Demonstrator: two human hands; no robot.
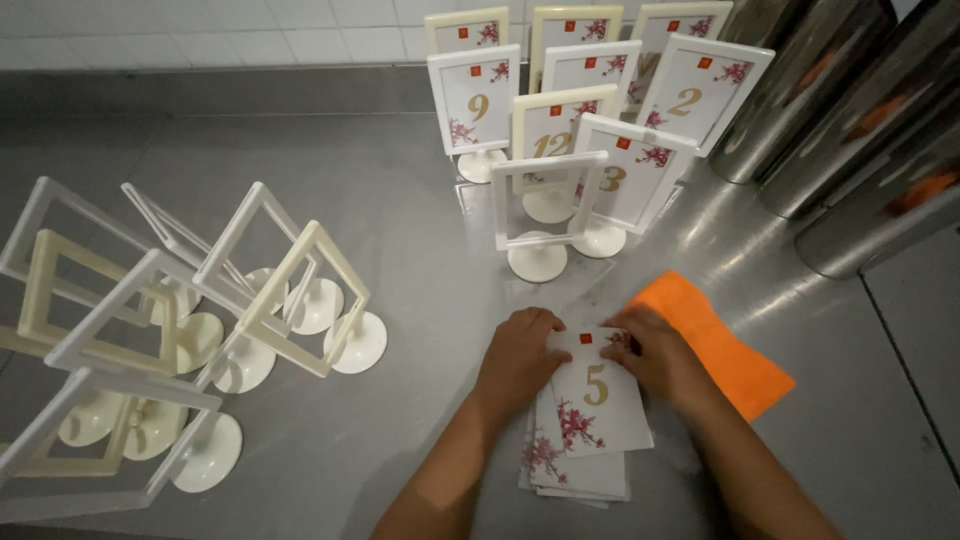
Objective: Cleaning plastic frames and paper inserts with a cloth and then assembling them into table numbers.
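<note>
Steel table. Left hand and right hand, fingers pinching top card of stack; empty frame beyond fingertips.

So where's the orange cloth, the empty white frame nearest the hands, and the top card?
orange cloth (735,360), head view, its middle.
empty white frame (538,262), head view, its round base.
top card (598,400), head view, its blank centre.

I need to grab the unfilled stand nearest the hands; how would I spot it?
On the steel table, find the upright cluster of white card frames by the tiled wall. The empty white frame stand is at its front, just beyond both hands; only it holds no card.
</note>
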